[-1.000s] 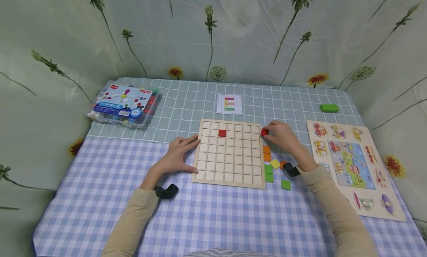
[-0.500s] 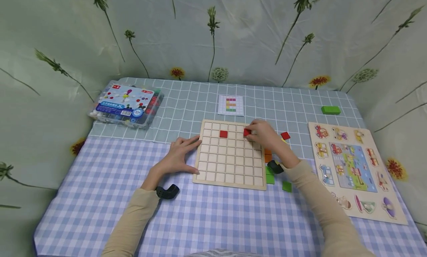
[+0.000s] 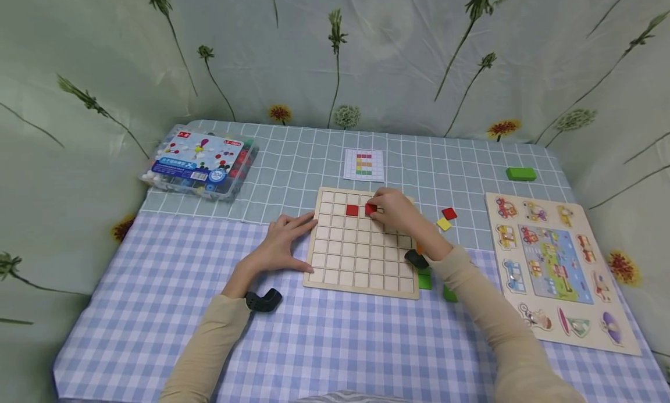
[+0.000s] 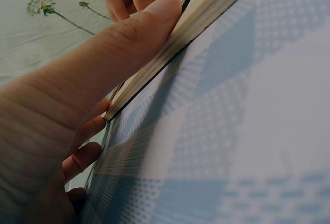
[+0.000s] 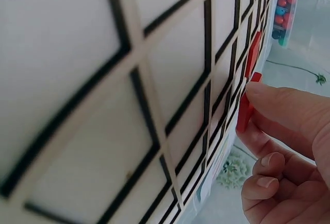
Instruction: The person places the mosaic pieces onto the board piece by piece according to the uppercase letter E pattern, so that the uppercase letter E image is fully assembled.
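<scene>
Though near board (image 3: 334,248), yellow tile (image 3: 444,224) outside.

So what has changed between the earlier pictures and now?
The right hand carried a pinched red tile leftward from the right edge of the wooden board to near the placed red tile; nothing was let go. The left hand, board and placed tile stayed.

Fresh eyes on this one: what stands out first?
Probably the small square red tile the right hand pinches at the pale wooden grid board, beside another flat red tile. Next, the clear rectangular plastic box at back left, and the flat wooden picture puzzle at right.
</scene>
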Demonstrator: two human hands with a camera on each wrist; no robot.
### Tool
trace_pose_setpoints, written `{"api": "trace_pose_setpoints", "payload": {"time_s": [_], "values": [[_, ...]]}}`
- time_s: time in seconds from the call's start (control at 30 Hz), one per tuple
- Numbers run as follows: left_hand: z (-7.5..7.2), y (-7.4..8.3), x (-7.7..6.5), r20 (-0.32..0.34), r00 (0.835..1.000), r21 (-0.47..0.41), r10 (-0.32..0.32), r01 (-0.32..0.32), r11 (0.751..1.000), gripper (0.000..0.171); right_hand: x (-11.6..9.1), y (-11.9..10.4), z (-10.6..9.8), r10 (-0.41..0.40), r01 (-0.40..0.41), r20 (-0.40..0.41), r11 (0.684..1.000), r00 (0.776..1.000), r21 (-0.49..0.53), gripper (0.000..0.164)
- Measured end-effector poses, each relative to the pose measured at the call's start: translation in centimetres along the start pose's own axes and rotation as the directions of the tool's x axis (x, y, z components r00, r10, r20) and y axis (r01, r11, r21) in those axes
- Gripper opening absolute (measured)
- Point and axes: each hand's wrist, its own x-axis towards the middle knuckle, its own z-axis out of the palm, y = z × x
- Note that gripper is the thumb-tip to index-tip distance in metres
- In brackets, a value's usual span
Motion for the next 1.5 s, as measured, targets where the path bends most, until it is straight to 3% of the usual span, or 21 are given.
{"api": "trace_pose_setpoints", "payload": {"time_s": [0.7, 1.27, 1.5], "values": [[0.0, 0.0, 0.1, 0.018, 1.0, -0.024, -0.023, 0.024, 0.999, 0.103, 0.8, -0.3, 0.7, -0.046, 0.046, 0.015, 0.998, 0.999, -0.031, 0.024], [0.0, -0.2, 0.1, 0.004, 0.998, -0.027, 0.061, -0.061, 0.998, 0.103, 0.8, -0.5, 0.6, -0.053, 0.055, 0.038, 0.997, 0.998, -0.057, 0.023], [0.1, -0.4, 0.1, 0.002, 0.998, -0.015, 0.063, -0.063, 0.998, 0.102, -0.2, 0.2, 0.2, -0.053, 0.053, -0.02, 0.998, 0.998, -0.017, 0.024]]}}
